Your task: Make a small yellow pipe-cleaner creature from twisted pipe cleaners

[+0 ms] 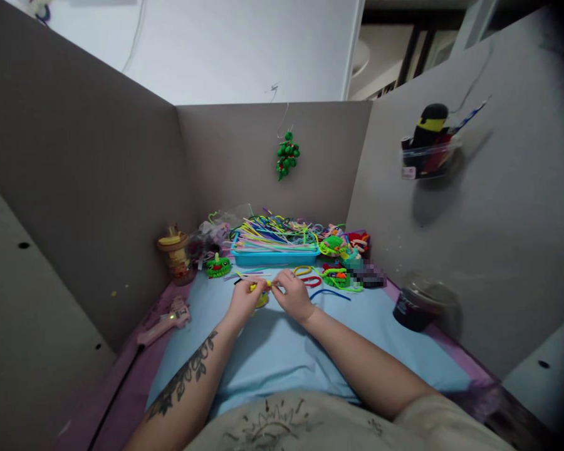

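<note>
My left hand (245, 302) and my right hand (291, 295) meet over the light blue mat (282, 351), fingers pinched together. Between them they hold a small yellow pipe-cleaner piece (261, 287), with a yellow-green lump just under the left fingers. Loose pipe cleaners in red, yellow and blue (310, 279) lie just beyond the right hand. A blue tray (275, 255) heaped with coloured pipe cleaners stands behind the hands. A green fuzzy figure (217, 267) sits to the tray's left.
Grey cardboard walls enclose the desk on three sides. A pink glue gun (165, 321) lies at the left, a jar with a yellow lid (175, 253) behind it. A dark round tub (413, 308) sits at the right. A green ornament (287, 154) hangs on the back wall.
</note>
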The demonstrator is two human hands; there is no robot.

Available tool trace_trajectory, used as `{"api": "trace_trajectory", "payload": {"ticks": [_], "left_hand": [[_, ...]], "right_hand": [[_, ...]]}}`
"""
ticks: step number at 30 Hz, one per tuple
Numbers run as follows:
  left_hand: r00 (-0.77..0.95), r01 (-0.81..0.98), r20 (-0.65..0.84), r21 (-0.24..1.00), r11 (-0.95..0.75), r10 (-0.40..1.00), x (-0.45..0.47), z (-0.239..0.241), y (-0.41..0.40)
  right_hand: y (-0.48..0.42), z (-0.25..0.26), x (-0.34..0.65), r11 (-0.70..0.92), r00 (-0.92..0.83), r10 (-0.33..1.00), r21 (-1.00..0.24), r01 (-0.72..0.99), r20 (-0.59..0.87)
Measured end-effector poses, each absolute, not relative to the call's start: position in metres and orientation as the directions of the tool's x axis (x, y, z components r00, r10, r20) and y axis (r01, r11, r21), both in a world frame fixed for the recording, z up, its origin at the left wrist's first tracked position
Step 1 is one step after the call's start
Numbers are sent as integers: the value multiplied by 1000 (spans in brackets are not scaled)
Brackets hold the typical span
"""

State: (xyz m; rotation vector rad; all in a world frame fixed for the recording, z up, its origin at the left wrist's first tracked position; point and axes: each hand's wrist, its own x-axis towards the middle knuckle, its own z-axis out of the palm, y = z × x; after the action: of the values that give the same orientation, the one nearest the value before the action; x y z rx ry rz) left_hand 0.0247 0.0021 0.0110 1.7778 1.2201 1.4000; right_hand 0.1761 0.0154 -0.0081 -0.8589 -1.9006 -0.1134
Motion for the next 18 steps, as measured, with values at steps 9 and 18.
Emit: {"api": "trace_trajectory", "payload": {"ticks": [9,18], "left_hand": [[38,298,484,830,-472,874,21,7,3],[165,339,562,740,-581,811,17,-6,4]], "right_hand": [[15,-6,179,761,-277,617,-468,449,737],[19,-12,175,733,-320,677,-563,382,663]]}}
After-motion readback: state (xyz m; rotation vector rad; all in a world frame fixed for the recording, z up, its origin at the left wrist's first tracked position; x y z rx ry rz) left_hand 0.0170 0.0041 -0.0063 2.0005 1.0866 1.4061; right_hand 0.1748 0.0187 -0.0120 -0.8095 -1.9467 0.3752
